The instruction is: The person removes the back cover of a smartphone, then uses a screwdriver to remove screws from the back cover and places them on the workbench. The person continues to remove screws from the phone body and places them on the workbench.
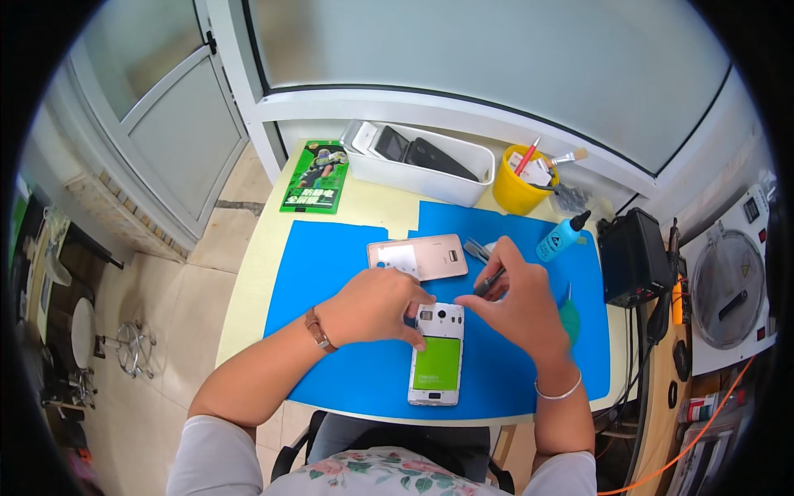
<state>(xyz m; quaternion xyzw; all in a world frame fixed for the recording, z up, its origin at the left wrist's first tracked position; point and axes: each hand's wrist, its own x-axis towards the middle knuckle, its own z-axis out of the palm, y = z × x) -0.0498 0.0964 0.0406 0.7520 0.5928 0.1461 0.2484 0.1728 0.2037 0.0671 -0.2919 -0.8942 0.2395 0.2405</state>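
Note:
A white smartphone (pixel 447 328) lies on the blue mat with its back off, showing a green battery (pixel 438 365). My left hand (pixel 376 304) grips it by the upper left side, thumb along the edge near the battery. In my right hand (pixel 523 304), thumb and fingers pinch a slim dark tool (pixel 490 283) above the phone's upper right corner; the fingers hide its tip and exact kind. Just beyond both hands rests a pinkish-gold phone back cover (pixel 434 258). Some slim metal tools (pixel 474 249) lie beside that cover, partly hidden by my right hand.
Behind the blue mat (pixel 331 264) stand a white bin (pixel 430 178) of phones and a yellow cup (pixel 514 197) with brushes. A blue bottle (pixel 559 240) and a black box-shaped device (pixel 635 256) are on the right. A green packet (pixel 315 176) lies far left.

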